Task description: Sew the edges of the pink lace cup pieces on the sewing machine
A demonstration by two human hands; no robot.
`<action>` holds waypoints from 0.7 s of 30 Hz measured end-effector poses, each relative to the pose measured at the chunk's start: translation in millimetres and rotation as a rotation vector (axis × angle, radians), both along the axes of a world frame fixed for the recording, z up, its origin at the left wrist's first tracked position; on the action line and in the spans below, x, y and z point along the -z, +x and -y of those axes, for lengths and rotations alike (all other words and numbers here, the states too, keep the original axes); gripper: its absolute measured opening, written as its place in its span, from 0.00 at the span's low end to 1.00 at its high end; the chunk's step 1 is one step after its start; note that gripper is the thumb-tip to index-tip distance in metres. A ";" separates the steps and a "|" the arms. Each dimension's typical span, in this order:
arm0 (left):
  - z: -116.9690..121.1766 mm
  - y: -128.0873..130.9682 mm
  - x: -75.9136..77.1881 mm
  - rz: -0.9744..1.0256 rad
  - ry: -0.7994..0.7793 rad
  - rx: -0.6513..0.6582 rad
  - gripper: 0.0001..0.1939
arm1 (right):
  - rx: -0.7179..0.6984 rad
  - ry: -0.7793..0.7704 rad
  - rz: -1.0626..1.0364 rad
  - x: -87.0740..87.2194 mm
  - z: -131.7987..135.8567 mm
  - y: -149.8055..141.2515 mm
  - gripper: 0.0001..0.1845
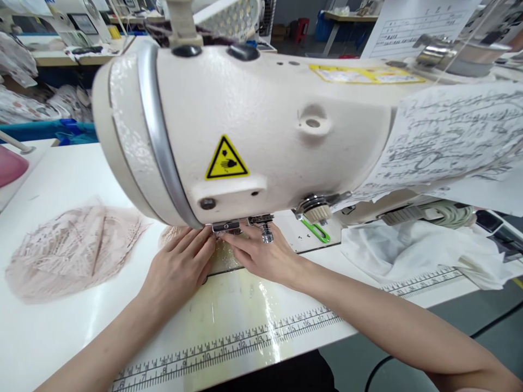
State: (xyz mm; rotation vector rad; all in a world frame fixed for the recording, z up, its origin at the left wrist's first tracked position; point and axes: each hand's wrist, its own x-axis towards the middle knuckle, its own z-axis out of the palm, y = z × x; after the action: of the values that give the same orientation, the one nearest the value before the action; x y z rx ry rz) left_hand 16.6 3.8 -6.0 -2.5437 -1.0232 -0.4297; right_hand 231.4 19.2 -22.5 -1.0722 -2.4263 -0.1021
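Under the head of a white sewing machine (253, 120), both of my hands rest on the bed beside the needle area. My left hand (180, 261) lies flat, its fingers stretched forward at the edge of a small piece of pale pink lace fabric (168, 235). My right hand (265, 253) reaches in from the right, fingers extended toward the needle area and partly covered by the machine's metal fittings (261, 222). Most of the fabric there is hidden by my hands and the machine head. Another pale pink lace piece (73, 250) is spread on the table left of my left hand.
A printed ruler strip (229, 348) runs along the table's front edge. Green thread snips (315, 231) lie on the bed right of my right hand. White cloth (420, 253) is bunched farther right. Handwritten sheets (457, 136) hang over the machine arm.
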 end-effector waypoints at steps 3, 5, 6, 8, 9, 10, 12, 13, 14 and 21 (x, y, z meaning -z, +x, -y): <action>-0.7 -1.2 0.8 0.006 -0.041 -0.003 0.14 | -0.007 0.004 -0.011 0.7 0.3 -0.4 0.20; -0.8 -1.6 0.7 0.012 -0.057 0.004 0.15 | -0.003 0.000 -0.003 0.0 0.7 -0.5 0.20; -0.6 -1.5 0.5 0.014 -0.058 0.007 0.16 | 0.006 0.001 0.006 -1.1 1.0 -0.4 0.20; 0.5 -0.8 -0.5 0.010 -0.050 0.006 0.16 | 0.022 -0.015 0.037 -4.6 2.0 0.3 0.19; 1.1 -0.2 -1.1 0.007 -0.041 0.004 0.16 | 0.024 -0.031 0.056 -6.9 2.6 1.0 0.19; 1.8 0.4 -1.7 0.007 -0.031 0.002 0.16 | 0.020 -0.049 0.073 -9.2 3.2 1.7 0.19; 2.7 1.6 -2.8 0.022 -0.023 -0.005 0.16 | -0.002 -0.081 0.098 -13.2 3.9 3.5 0.19; 2.9 2.1 -3.0 0.033 -0.026 -0.012 0.17 | -0.011 -0.090 0.104 -14.2 3.6 4.4 0.20; 2.8 2.3 -3.1 0.040 -0.035 -0.024 0.17 | -0.010 -0.086 0.099 -14.5 2.9 5.2 0.20; 0.2 -0.4 0.9 0.026 -0.101 -0.009 0.21 | -0.032 -0.016 -0.019 -5.9 -12.2 7.7 0.19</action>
State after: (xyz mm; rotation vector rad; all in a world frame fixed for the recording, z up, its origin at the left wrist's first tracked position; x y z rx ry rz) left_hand 16.2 3.5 -6.9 -2.6274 -1.0920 -0.4191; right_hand 239.1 31.4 -16.6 -1.0361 -2.4303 -0.0612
